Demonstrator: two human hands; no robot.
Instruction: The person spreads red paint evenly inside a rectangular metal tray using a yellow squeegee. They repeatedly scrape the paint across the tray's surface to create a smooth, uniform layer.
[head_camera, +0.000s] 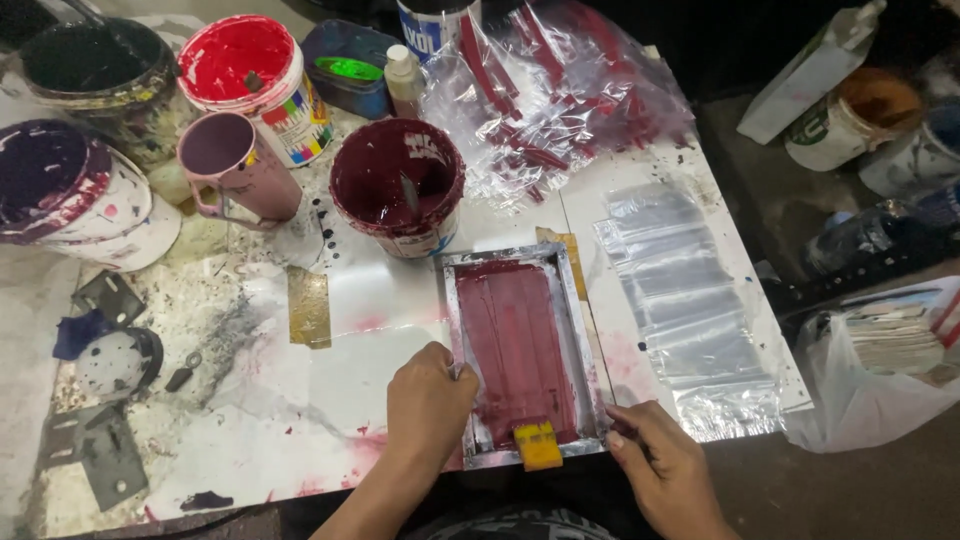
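Fingers (462, 368) of the left hand (428, 405) curl over the left rail of a small metal screen-printing frame (524, 355), gripping it; those of the right hand (665, 460) rest bent against the frame's lower right corner, pressing rather than closing round it. Both sit at the lower centre of the picture. The frame lies flat on the paint-stained tabletop (300, 400), its mesh smeared with dark maroon ink, and a yellow squeegee (538, 444) sits at its near edge between the two hands. I judge the frame is being steadied or seated for a print; lifting it cleanly would call for an even pull on both rails. Just right of the frame lies a row of clear plastic pouches (690, 310), and a heap of printed ones (560, 90) fills the upper centre. Above the frame stands a maroon ink tub (397, 185), with a pink mug (232, 165) and a red paint tub (250, 80) toward the upper left.
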